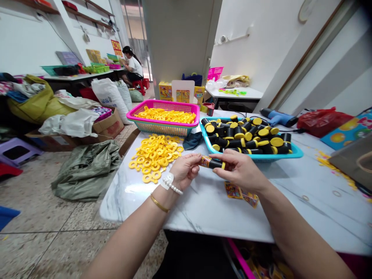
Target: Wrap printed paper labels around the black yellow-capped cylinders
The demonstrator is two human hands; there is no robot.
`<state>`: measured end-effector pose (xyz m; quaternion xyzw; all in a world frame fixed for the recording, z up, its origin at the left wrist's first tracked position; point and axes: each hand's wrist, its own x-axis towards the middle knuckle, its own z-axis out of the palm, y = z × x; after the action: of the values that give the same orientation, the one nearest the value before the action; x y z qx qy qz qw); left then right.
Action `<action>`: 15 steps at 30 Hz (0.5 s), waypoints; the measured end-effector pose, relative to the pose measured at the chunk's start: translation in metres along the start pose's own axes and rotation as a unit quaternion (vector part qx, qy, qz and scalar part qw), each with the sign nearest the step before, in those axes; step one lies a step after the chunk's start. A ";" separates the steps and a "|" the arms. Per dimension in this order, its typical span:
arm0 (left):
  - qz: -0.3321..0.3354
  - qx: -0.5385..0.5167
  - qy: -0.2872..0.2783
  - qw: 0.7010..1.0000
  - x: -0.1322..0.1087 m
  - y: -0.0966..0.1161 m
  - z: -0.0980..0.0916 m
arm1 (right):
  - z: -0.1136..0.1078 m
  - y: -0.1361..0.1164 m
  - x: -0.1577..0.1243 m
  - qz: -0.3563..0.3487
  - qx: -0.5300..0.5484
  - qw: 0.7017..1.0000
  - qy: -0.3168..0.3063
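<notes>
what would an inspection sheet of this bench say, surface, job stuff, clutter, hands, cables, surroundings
surface: white marble-look table, yellow scraps at its right
job's things: black tube with a yellow cap; teal tray of capped tubes; loose yellow rings; pink-rimmed basket of yellow rings
clutter: printed paper pieces, red plastic bag
hands: left hand and right hand both hold the tube
cables: dark cord from a blue hot-air tool
surroundings: white woven sacks, cardboard box, seated co-worker

The head-worn camera looks forward and down over a white marble-patterned table [200, 209]; the left hand [183, 170] and right hand [240, 170] are close below it.
</notes>
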<state>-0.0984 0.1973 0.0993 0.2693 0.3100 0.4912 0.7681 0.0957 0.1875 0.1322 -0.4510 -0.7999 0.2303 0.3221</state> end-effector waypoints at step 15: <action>0.126 0.124 0.068 0.982 -0.005 -0.001 0.006 | 0.000 0.004 0.002 -0.028 -0.002 0.995 0.094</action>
<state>-0.0952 0.1919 0.1038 0.3653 0.3837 0.5589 0.6379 0.0975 0.1911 0.1301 -0.4484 -0.7788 0.1760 0.4018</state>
